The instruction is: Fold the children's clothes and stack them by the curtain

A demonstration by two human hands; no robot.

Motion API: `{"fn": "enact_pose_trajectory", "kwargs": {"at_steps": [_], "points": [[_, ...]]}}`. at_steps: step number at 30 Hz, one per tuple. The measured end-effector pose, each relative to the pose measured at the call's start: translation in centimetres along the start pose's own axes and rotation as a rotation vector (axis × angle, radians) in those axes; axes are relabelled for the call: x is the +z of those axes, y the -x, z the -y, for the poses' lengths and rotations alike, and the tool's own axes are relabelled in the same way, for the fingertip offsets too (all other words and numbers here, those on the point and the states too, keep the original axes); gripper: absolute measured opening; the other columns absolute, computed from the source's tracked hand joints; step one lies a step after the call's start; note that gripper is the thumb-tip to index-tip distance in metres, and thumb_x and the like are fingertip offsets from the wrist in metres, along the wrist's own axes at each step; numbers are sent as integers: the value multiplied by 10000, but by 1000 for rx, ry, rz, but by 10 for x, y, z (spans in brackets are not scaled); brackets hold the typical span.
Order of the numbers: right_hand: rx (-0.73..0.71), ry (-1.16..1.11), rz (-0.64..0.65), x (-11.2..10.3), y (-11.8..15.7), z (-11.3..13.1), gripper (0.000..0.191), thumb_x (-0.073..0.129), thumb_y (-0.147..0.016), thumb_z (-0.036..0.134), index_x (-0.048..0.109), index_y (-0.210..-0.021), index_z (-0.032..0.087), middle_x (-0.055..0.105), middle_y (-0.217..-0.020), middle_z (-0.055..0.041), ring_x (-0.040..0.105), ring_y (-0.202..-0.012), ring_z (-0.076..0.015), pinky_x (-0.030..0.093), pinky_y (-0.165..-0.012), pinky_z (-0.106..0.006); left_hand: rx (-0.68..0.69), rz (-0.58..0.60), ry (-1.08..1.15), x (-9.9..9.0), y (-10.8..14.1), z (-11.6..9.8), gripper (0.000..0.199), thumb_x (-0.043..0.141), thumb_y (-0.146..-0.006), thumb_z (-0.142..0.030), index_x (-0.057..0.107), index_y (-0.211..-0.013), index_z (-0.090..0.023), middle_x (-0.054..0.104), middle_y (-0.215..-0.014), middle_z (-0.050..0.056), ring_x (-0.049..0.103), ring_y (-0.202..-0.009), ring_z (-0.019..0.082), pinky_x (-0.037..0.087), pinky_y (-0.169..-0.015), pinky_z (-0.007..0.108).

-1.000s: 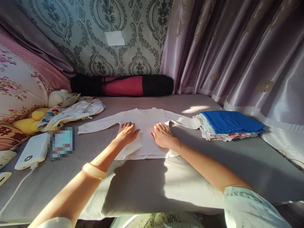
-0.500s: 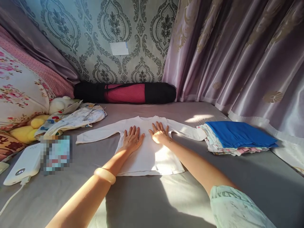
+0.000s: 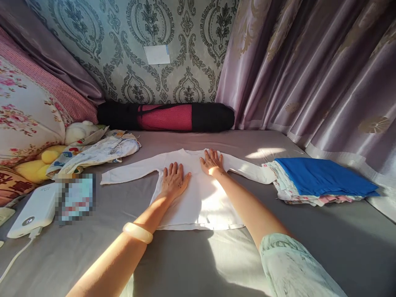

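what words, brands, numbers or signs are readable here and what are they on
No text reads clearly.
Brown cushion: large dark characters, partly cut off by the picture edge; not readable with certainty.
White power bank: faint print near its top, too small.
Packet: pixelated, unreadable.
Wall card: no legible print.
Left hand: small dark marks, unreadable.
Right hand: tiny wrist mark, unreadable.

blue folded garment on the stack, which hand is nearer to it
Right. The right hand rests high on the white long-sleeved shirt, to the left of the blue folded garment; the left hand rests farther left on the shirt.
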State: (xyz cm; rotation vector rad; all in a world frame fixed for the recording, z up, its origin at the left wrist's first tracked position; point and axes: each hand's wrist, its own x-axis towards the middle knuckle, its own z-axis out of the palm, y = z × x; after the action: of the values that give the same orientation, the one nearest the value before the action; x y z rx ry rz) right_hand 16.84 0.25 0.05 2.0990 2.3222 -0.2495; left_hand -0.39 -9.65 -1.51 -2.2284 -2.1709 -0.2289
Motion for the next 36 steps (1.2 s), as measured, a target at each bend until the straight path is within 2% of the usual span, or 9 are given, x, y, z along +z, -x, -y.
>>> {"fn": "enact_pose_trajectory", "kwargs": {"at_steps": [4, 6, 9, 12, 15, 21, 26, 32, 36], "points": [[23, 8, 49, -10, 1, 4, 661, 181, -1006, 479, 178, -1583, 157, 129, -1654, -107, 99, -1507, -300, 77, -1193, -551, -18, -88, 10, 2, 2, -1, 577, 290, -996, -403, 468, -1402, -33, 434, -1499, 219, 348, -1413, 337, 256, -1151, 495], [-8, 14, -3, -13, 4, 12, 630, 214, -1008, 412, 237, -1565, 118, 157, -1644, -140, 134, -1502, -306, 65, -1194, -553, -18, -128, 30, 2, 2, -1, 515, 311, -979, -310, 490, -1362, -15, 458, -1466, 236, 376, -1389, 328, 282, -1132, 489], [-282, -20, -90, -8, 13, 31, 589, 211, -1002, 323, 303, -1544, 112, 204, -1635, -121, 148, -1508, -251, 49, -1219, -480, -39, -167, 87, 3, 1, 1, 482, 363, -921, -182, 473, -1334, 40, 469, -1415, 285, 392, -1361, 325, 325, -1101, 484], [-609, -97, 3, 3, 23, 52, 593, 183, -1001, 323, 299, -1548, 123, 235, -1631, -67, 143, -1511, -190, 102, -1232, -390, -74, -208, 165, 5, -2, 3, 502, 361, -877, -91, 422, -1352, 60, 475, -1369, 313, 412, -1333, 321, 362, -1067, 506], [-735, -111, 88, 9, 25, 67, 602, 159, -1006, 334, 272, -1556, 118, 230, -1634, -58, 140, -1511, -175, 115, -1233, -366, -108, -228, 242, 8, -3, 6, 552, 324, -888, -82, 344, -1431, 15, 470, -1385, 299, 432, -1322, 322, 387, -1041, 544], [-712, -48, 105, 4, 1, 78, 596, 173, -1009, 333, 265, -1558, 121, 195, -1641, -58, 126, -1514, -191, 92, -1229, -399, -102, -139, 169, 15, -4, 6, 634, 300, -885, -91, 248, -1502, 48, 361, -1506, 308, 296, -1442, 355, 301, -1120, 572], [-670, -13, 47, 6, -22, 85, 589, 196, -1012, 315, 256, -1554, 94, 198, -1639, -90, 133, -1512, -201, 57, -1222, -408, -81, -142, 111, 14, -4, 3, 602, 294, -917, -125, 291, -1489, 61, 362, -1516, 298, 274, -1460, 345, 271, -1145, 560], [-628, -77, -3, 15, -32, 90, 580, 212, -1010, 314, 273, -1549, 111, 218, -1636, -70, 139, -1509, -179, 48, -1221, -399, -116, -121, 84, 9, -2, 0, 603, 282, -959, -218, 289, -1497, 55, 363, -1532, 267, 280, -1461, 341, 281, -1144, 526], [-599, -226, 21, 6, -33, 89, 573, 224, -988, 271, 316, -1536, 131, 268, -1622, -44, 194, -1494, -147, 120, -1214, -330, -123, -77, 53, 6, -2, 0, 593, 271, -968, -252, 360, -1463, 62, 370, -1528, 266, 282, -1460, 351, 284, -1144, 512]]}}
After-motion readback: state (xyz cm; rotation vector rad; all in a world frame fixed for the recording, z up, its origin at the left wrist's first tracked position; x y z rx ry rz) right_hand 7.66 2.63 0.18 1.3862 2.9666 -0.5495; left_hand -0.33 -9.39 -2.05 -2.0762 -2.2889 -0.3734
